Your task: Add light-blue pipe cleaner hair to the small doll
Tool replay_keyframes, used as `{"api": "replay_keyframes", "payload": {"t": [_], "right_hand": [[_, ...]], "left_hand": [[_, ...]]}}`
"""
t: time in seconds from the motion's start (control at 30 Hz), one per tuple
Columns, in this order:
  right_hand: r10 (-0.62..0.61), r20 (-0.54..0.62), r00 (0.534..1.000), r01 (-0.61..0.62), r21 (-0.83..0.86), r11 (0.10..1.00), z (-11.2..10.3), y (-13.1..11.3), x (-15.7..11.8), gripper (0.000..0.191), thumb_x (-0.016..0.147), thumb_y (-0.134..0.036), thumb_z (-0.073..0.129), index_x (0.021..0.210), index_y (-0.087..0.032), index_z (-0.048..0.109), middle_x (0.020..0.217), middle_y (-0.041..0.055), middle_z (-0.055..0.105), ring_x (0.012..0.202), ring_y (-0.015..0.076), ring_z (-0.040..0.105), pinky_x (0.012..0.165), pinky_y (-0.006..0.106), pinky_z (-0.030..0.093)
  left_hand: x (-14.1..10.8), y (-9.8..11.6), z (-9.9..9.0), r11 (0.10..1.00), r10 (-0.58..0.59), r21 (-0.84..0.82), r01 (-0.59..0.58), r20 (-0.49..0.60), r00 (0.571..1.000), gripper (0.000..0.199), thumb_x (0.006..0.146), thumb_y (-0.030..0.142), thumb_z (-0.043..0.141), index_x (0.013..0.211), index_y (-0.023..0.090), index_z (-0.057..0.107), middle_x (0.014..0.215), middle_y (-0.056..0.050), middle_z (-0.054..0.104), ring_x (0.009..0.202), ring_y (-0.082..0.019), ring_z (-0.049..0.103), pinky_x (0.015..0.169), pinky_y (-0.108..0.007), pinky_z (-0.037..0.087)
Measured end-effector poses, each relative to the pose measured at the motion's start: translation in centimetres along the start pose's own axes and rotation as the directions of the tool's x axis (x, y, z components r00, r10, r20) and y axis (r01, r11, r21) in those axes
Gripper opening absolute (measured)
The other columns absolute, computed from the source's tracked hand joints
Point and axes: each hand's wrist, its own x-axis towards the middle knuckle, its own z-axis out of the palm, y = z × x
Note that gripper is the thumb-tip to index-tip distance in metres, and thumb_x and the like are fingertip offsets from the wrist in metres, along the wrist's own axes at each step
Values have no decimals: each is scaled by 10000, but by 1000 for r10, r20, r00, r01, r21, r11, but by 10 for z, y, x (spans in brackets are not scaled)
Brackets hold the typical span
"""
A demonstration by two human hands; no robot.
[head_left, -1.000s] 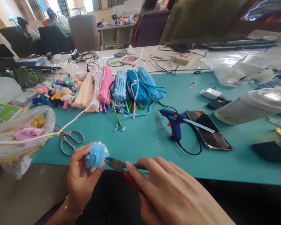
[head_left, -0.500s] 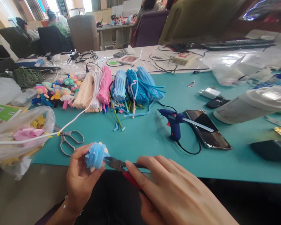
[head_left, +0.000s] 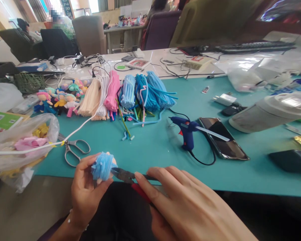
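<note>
Between the thumb and fingers of my left hand (head_left: 85, 190) is a small doll head (head_left: 102, 166), wound in light blue pipe cleaner with pale pink parts showing at its edges. My right hand (head_left: 180, 201) is closed around a pair of pliers (head_left: 126, 175) with red and dark handles. The tips of the pliers meet the right side of the doll head; what lies between the jaws is too small to make out. Grey-handled scissors (head_left: 76, 150) lie on the teal mat just beyond my left hand.
Bundled pipe cleaners (head_left: 112, 90) lie across the mat's back, beside several small finished dolls (head_left: 70, 100). A blue glue gun (head_left: 188, 132) and a phone (head_left: 223, 137) lie to the right, near a tumbler (head_left: 263, 112). A plastic bag (head_left: 50, 125) and white cable (head_left: 81, 125) occupy the left.
</note>
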Motion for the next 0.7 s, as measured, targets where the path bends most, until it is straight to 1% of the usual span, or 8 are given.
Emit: {"api": "replay_keyframes", "payload": {"t": [0.27, 0.6, 0.7], "right_hand": [[-1, -35, 999, 1, 3, 1000, 0, 0, -1, 443, 752, -72, 575, 1175, -171, 660, 888, 56, 666, 765, 221, 616, 663, 356, 528], [-11, -40, 999, 11, -4, 1000, 2, 1, 1, 426, 751, -58, 556, 1147, -162, 673, 851, 54, 654, 725, 211, 605, 639, 344, 527], [-16, -46, 999, 16, -5, 1000, 2, 1, 1, 428, 751, -58, 557, 1149, -163, 672, 851, 54, 657, 726, 210, 605, 643, 341, 526]], "left_hand": [[0, 0, -1, 999, -31, -24, 31, -12, 999, 510, 673, 115, 883, 1120, 252, 680, 1172, -73, 728, 1058, -233, 738, 832, -269, 624], [0, 1, 0, 1000, -19, -7, 19, -4, 1000, 511, 675, 109, 881, 1118, 269, 683, 1164, -49, 726, 1074, -211, 732, 830, -232, 619], [0, 1, 0, 1000, -14, 12, 14, -6, 1000, 505, 672, 118, 885, 1114, 265, 688, 1140, -45, 731, 1059, -210, 736, 826, -237, 624]]}}
